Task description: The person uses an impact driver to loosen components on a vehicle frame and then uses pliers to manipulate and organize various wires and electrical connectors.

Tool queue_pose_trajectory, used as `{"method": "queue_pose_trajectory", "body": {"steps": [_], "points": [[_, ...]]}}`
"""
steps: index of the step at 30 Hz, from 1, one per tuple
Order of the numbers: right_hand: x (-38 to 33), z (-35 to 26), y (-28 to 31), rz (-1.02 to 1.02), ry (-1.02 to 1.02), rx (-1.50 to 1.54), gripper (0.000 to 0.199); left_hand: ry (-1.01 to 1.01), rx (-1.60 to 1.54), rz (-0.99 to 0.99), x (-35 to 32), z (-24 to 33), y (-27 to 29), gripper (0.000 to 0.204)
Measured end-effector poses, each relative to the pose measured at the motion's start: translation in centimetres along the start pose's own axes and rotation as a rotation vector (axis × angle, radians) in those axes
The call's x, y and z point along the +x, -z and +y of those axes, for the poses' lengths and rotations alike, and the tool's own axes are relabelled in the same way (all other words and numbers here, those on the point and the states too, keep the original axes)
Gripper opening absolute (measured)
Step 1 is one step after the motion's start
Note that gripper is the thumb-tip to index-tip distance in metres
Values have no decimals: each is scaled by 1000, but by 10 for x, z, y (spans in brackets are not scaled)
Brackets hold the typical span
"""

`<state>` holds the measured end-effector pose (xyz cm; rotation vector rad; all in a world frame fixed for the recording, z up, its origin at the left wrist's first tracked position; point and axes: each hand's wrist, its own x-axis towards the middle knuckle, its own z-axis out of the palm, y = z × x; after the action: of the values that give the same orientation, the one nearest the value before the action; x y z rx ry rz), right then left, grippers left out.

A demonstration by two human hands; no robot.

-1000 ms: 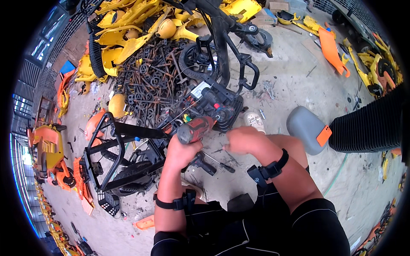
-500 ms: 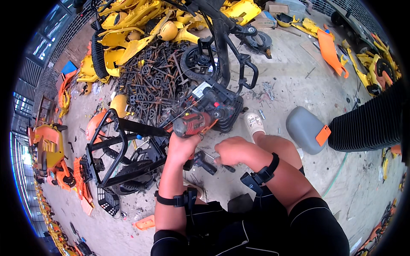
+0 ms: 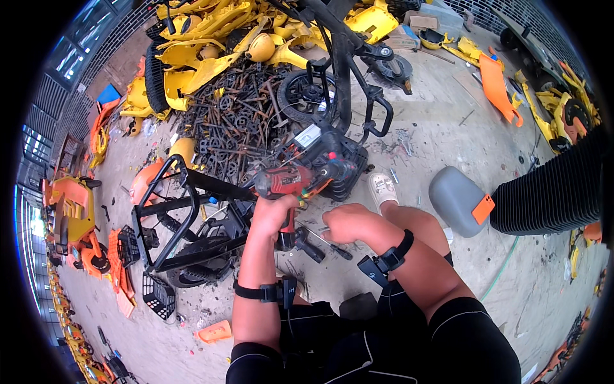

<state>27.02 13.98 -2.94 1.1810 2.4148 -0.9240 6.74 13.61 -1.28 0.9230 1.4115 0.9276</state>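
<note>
Nearest, the person's legs in black shorts fill the lower edge, and both forearms, each with a black wrist strap, reach out over the concrete floor (image 3: 409,121). The right hand (image 3: 348,222) is low over the floor with its fingers curled around a thin screwdriver (image 3: 326,238); only the shaft and dark tip show past the knuckles, and the handle is hidden inside the closed grip. Just beside it, the left hand (image 3: 274,211) is wrapped tightly round the handle of a red power drill (image 3: 291,182), the drill's body pointing away from the person; its bit cannot be made out against the clutter. The drill's nose meets a black motor housing (image 3: 336,168) with wires and a pale label on it, part of an upended black frame (image 3: 173,217) whose lower parts are lost in shadow. To the right a white shoe (image 3: 382,189) and a grey plastic shell (image 3: 455,200) with an orange tab lie on the floor. Beyond are a heap of rusty metal parts (image 3: 240,121), then yellow plastic body panels (image 3: 211,32) towards the far edge, cut off by the rim.
</note>
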Motion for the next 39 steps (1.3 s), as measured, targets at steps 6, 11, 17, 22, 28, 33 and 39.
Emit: {"method": "queue_pose_trajectory", "body": {"steps": [6,11,17,22,28,33,39], "points": [[2,-2,1,-4,-16,34,44,2,-23,46,16,-33,1,27],[-1,5,2,44,38,52,44,99,40,-30,10,-32,-6,32],[-30,-4,15,-170,67,23,45,-33,248,-134,-41,-42,-26,39],[-46,5,-1,-261,145,92,47,233,246,-162,-61,-26,-14,41],[-62,49,5,53,64,202,49,-27,240,-125,-63,-46,-15,52],[-67,68,9,338,25,355,40,128,739,-151,-81,-51,-16,60],[-66,78,13,355,-51,390,42,29,772,-92,-83,-105,-24,73]]}}
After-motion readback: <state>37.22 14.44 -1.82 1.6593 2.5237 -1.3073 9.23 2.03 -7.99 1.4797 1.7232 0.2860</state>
